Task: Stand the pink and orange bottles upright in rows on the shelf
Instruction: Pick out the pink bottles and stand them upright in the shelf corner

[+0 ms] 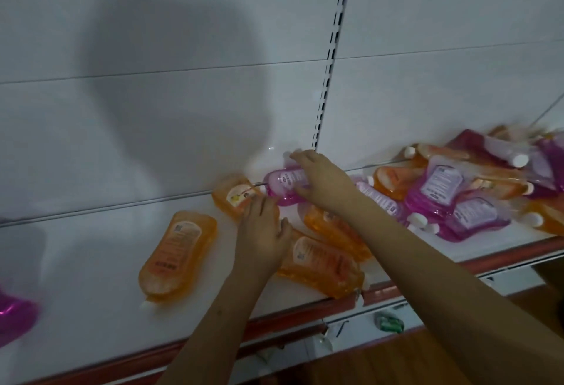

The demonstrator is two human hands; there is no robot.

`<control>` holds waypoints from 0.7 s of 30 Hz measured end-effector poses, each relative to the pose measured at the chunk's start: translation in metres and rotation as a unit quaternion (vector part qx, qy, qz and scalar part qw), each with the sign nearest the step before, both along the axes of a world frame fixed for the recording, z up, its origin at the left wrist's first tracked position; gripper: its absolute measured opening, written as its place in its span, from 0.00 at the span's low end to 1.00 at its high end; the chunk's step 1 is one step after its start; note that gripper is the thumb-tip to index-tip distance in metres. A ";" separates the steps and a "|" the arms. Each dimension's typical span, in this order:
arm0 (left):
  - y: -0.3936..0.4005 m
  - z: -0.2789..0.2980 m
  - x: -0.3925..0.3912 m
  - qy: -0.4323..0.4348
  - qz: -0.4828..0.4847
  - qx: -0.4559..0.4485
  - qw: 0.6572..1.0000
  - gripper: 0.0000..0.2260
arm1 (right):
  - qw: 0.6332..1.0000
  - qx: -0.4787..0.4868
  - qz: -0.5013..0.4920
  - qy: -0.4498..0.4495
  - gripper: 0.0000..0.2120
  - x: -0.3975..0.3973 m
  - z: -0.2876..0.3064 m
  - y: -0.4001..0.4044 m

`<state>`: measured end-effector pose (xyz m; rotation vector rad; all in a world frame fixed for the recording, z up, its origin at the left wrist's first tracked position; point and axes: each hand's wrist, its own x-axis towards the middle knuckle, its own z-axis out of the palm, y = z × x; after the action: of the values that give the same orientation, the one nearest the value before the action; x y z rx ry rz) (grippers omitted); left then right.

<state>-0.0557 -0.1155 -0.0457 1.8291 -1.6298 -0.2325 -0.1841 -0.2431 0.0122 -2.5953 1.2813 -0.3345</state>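
Note:
Pink and orange bottles lie flat on a white shelf (91,262). My right hand (323,180) grips a pink bottle (283,184) near the back panel, fingers over its top and thumb beneath. My left hand (262,232) rests with curled fingers on an orange bottle (235,195) just left of the pink one. Two more orange bottles (320,262) lie under my forearms. Another orange bottle (177,253) lies alone to the left, cap toward the front. A pink bottle (15,317) shows at the left edge.
A jumbled heap of pink and orange bottles (457,192) with white caps fills the shelf's right section. A slotted upright (329,73) splits the white back panel. The shelf has a red front edge (274,323); a lower shelf with a green item (389,322) sits below.

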 end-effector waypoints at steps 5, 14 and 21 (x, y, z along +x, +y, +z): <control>-0.006 -0.009 0.003 -0.029 0.015 0.016 0.999 0.16 | 0.986 -0.046 0.071 0.140 0.44 0.021 -0.037 -0.017; -0.006 0.010 0.011 0.091 -0.005 0.041 0.995 0.14 | 0.962 -0.121 0.053 0.240 0.38 0.043 -0.043 -0.020; 0.000 0.031 0.017 0.219 0.032 0.030 0.975 0.15 | 0.970 -0.112 0.053 0.208 0.31 0.033 -0.039 -0.023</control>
<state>-0.0383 -0.1153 -0.0143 1.7181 -1.2657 -0.6158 -0.1507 -0.2659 -0.0267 -3.0276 1.2804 0.0991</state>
